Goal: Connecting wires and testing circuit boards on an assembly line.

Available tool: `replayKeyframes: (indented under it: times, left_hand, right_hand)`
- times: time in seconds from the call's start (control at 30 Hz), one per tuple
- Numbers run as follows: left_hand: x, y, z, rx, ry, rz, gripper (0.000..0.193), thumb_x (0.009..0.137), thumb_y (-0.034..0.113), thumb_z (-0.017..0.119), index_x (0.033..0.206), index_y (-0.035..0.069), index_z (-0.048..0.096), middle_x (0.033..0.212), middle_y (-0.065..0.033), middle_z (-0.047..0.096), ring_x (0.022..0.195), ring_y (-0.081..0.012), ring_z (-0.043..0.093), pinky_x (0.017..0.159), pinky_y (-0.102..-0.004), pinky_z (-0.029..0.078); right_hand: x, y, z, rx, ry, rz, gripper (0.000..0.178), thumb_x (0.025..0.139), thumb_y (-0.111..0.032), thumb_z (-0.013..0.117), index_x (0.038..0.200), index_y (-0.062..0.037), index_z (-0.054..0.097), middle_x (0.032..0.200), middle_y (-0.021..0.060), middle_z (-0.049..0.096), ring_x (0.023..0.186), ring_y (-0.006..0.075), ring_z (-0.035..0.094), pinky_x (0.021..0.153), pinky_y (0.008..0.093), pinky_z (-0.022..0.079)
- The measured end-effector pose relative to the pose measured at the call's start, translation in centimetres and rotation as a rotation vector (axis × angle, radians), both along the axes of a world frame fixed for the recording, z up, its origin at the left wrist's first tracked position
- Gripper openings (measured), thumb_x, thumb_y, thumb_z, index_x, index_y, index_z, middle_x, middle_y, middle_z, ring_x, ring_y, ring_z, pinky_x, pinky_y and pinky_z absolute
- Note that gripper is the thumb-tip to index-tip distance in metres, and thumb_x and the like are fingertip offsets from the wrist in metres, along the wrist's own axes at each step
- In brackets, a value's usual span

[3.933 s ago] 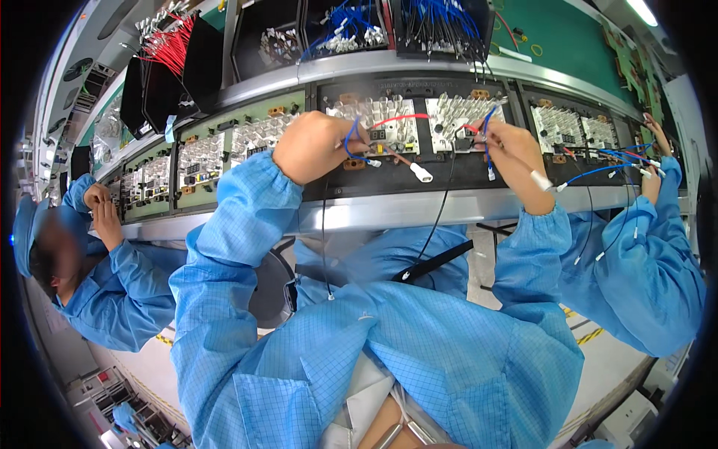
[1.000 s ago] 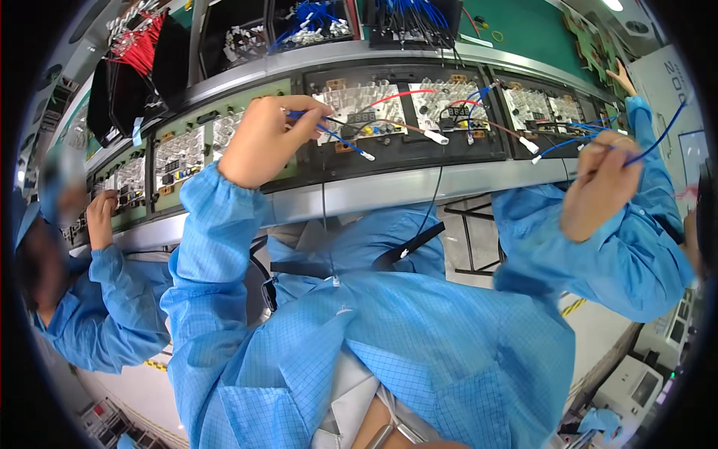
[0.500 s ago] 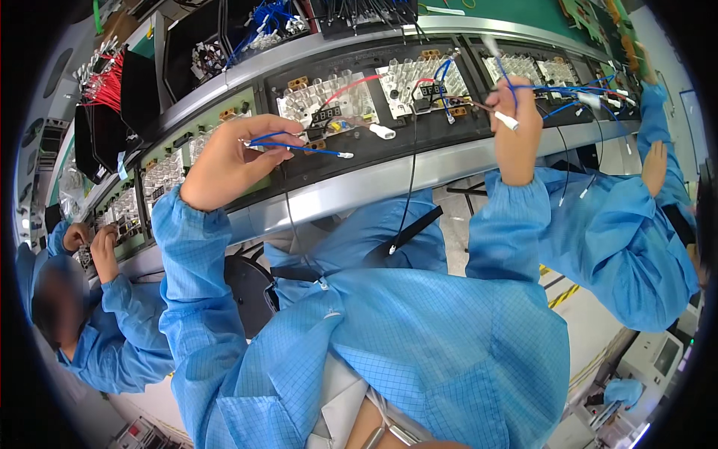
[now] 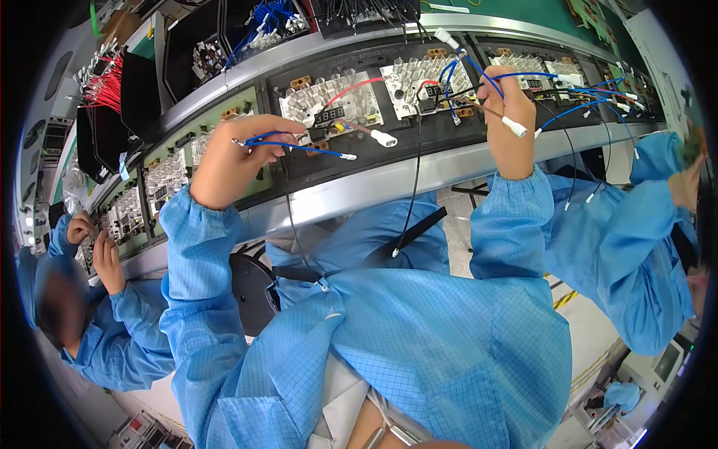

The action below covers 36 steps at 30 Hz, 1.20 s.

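My left hand [image 4: 233, 163] is closed in a pinch on short blue wires [image 4: 310, 150] with small metal and white ends, over the left edge of a circuit board [image 4: 359, 97] with clear posts and a digit display. My right hand [image 4: 511, 131] is closed on a blue wire [image 4: 473, 66], whose white connector [image 4: 446, 37] points up and left over a second board [image 4: 407, 82]. A brown wire with a white connector [image 4: 514, 127] passes by its fingers. Another brown wire ends in a white connector [image 4: 384, 138] between my hands.
Black wires [image 4: 416, 179] hang over the metal bench edge [image 4: 351, 168]. Black bins with red wires [image 4: 105, 86] and blue wires [image 4: 273, 19] stand at the back left. One co-worker [image 4: 112, 322] sits at left, another [image 4: 636, 239] at right.
The blue wire's white connector at my right hand has swung left. My left hand has barely shifted, keeping its wires. The right co-worker's raised arm has come down from the bench.
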<state>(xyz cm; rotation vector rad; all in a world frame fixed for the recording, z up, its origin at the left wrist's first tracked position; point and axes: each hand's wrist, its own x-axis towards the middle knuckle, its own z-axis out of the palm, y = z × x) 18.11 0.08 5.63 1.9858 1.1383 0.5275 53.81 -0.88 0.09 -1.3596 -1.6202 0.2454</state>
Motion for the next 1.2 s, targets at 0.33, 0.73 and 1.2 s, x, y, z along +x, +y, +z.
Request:
replayKeyframes:
  times: [0.33, 0.73, 1.2]
  left_hand:
    - [0.6, 0.1, 0.1, 0.239, -0.009, -0.066, 0.025, 0.077, -0.012, 0.059, 0.096, -0.001, 0.069, 0.090, -0.0119, 0.063, 0.083, -0.0236, 0.061, 0.074, -0.0318, 0.048]
    - [0.4, -0.1, 0.0, 0.264, 0.033, -0.065, 0.032, 0.075, -0.015, 0.053, 0.097, 0.001, 0.070, 0.091, -0.0118, 0.065, 0.086, -0.0293, 0.065, 0.075, -0.0333, 0.050]
    - [-0.1, 0.3, -0.8, 0.262, -0.012, -0.123, 0.035, 0.074, -0.018, 0.054, 0.100, 0.000, 0.068, 0.094, -0.0108, 0.063, 0.083, -0.0233, 0.063, 0.071, -0.0300, 0.051]
  right_hand:
    - [-1.1, -0.4, 0.8, -0.074, -0.094, -0.030, 0.024, 0.085, 0.004, 0.046, 0.105, -0.0043, 0.056, 0.079, 0.0118, 0.062, 0.075, 0.0261, 0.064, 0.067, 0.0351, 0.050]
    - [-1.0, -0.3, 0.7, -0.069, -0.181, -0.059, 0.022, 0.087, 0.005, 0.046, 0.104, -0.0037, 0.056, 0.085, 0.0136, 0.065, 0.077, 0.0239, 0.066, 0.066, 0.0352, 0.052]
    - [-1.3, 0.7, -0.3, 0.063, -0.234, -0.094, 0.009, 0.093, -0.004, 0.055, 0.101, -0.0027, 0.059, 0.080, 0.0129, 0.064, 0.069, 0.0183, 0.063, 0.062, 0.0308, 0.050]
